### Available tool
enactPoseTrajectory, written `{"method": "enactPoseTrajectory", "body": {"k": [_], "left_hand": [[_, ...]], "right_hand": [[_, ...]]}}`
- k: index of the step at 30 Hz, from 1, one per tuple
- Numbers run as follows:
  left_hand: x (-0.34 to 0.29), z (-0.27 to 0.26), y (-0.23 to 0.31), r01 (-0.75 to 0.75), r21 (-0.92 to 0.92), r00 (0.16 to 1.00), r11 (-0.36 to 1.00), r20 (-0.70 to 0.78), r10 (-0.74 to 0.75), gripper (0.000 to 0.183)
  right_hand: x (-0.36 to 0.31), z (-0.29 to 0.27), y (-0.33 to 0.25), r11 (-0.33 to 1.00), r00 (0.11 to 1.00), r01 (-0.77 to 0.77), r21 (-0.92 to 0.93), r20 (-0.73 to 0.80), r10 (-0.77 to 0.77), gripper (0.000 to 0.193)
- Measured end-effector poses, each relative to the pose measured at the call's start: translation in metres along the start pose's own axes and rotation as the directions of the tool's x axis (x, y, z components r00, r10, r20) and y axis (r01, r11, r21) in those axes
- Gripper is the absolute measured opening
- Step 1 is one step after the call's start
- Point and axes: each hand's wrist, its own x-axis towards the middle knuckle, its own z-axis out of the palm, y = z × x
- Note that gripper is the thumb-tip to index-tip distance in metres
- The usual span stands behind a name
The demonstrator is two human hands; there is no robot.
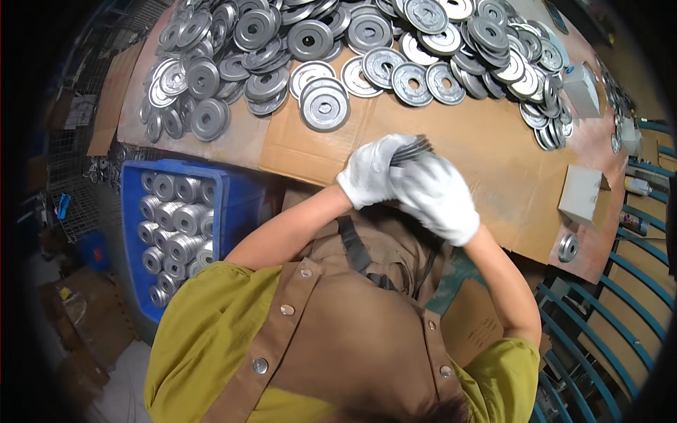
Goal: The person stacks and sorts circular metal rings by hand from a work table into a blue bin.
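Note:
Close to my body, at the near edge of the cardboard, my left hand [372,171] in a white glove is closed round a short stack of dark grey metal discs [412,151]. The discs stand on edge, face against face. My right hand [438,196], also gloved in white, is closed over the near side of the same stack; its fingers are slightly blurred and hide part of the discs. Beyond both hands lies a big heap of loose grey metal discs [311,39] with centre holes. A small overlapping pile [325,107] of them sits nearest my left hand.
Brown cardboard [486,151] covers the table's middle. At my left stands a blue crate [220,211] packed with rows of stacked discs. Two pale blocks [580,195] [582,92] and one disc [568,248] lie on the right side. Teal metal bars [599,310] run along the right.

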Motion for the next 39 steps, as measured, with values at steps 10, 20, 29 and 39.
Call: {"method": "enactPoseTrajectory", "body": {"k": [10, 20, 29, 39], "left_hand": [[0.002, -0.004, 0.014, 0.011, -0.029, 0.998, 1.0, -0.064, -0.013, 0.078], [-0.006, -0.002, 0.005, 0.095, -0.097, 0.994, 0.991, -0.049, -0.101, 0.066], [-0.001, -0.002, 0.008, 0.037, -0.048, 0.999, 0.998, -0.017, -0.038, 0.078], [0.001, -0.003, 0.009, 0.034, -0.013, 0.999, 0.999, -0.019, -0.034, 0.073]], "right_hand": [[-0.081, -0.009, 0.014, 0.938, 0.936, -0.343, -0.047, -0.096, 0.338, 0.047], [0.024, -0.009, 0.003, 0.989, 0.99, -0.125, 0.081, 0.076, 0.119, 0.047], [-0.025, -0.022, 0.032, 0.968, 0.964, -0.248, 0.039, 0.112, 0.243, 0.045], [-0.018, -0.022, 0.027, 0.961, 0.973, -0.224, 0.163, 0.083, 0.213, 0.043]]}}
